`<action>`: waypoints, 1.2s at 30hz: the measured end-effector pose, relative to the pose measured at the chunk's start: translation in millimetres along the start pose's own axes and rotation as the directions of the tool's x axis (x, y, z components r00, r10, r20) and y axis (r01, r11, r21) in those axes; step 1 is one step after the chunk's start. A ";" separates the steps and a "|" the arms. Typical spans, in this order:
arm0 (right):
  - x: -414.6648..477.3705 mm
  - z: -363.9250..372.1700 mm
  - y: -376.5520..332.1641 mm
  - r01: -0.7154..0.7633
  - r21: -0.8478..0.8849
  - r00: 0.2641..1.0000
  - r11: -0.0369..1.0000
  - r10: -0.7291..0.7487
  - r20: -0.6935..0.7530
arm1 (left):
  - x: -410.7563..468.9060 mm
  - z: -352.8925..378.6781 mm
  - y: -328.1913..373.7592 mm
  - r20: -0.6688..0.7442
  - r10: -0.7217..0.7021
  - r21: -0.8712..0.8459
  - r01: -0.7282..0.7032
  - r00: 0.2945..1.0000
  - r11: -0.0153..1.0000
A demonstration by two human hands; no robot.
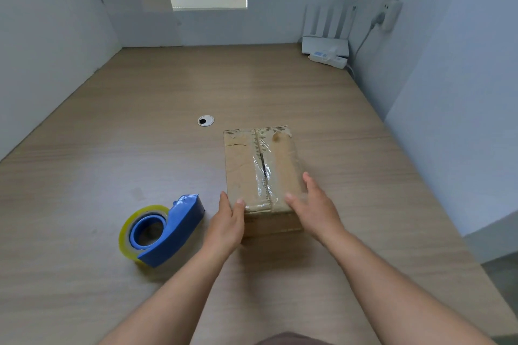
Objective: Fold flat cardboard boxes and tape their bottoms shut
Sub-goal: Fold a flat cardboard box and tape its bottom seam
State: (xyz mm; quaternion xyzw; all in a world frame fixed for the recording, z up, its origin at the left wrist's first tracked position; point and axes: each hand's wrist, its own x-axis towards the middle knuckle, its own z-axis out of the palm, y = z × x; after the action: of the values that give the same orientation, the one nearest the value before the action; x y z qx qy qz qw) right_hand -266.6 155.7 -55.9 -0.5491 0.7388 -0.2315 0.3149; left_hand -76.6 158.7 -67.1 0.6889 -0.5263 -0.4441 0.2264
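Box [259, 173] sits between left hand [227, 223] and right hand [315, 206], straight uncurled fingers [307, 180] touching its near sides.

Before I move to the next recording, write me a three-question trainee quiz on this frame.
1. True or false: the tape dispenser lies on the table, left of the cardboard box.
2. What covers the box's top seam? A) clear tape B) string C) nothing
3. Fill in: the left hand and right hand are both at the box's ____ end.
Key: 1 true; 2 A; 3 near.
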 end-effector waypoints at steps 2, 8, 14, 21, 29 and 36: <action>4.6 -14.4 10.7 0.073 0.066 0.996 0.995 -0.076 0.043 | 0.9 -6.5 -4.5 0.026 0.044 0.009 -0.044 0.999 0.999; 14.2 -49.1 4.3 0.221 -0.422 0.965 0.879 -0.136 0.223 | 1.9 -40.2 -0.1 0.207 0.221 0.473 -0.295 0.953 0.830; 17.6 -25.8 -4.2 0.372 -0.750 0.924 0.547 -0.298 0.241 | 14.8 -31.2 10.7 0.087 0.370 0.817 -0.278 0.925 0.504; 26.8 -56.8 14.4 0.526 -0.556 0.836 0.644 -0.269 0.479 | 26.4 -52.8 -2.8 0.231 0.338 0.757 -0.387 0.912 0.526; 38.4 -71.3 -1.7 0.528 -0.583 0.818 0.617 -0.184 0.545 | 28.9 -58.6 -3.6 0.259 0.308 0.719 -0.396 0.915 0.571; 27.1 -66.6 -8.0 0.642 -0.642 0.766 0.420 -0.403 0.501 | 26.8 -47.3 -10.2 0.177 0.334 0.742 -0.348 0.926 0.573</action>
State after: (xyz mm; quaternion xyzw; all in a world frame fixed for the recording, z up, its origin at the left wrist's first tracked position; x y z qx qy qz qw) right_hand -314.6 127.2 -9.9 -0.8579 0.5002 0.1065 0.0495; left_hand -29.6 130.1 -61.3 0.6010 -0.7877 -0.1350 -0.0078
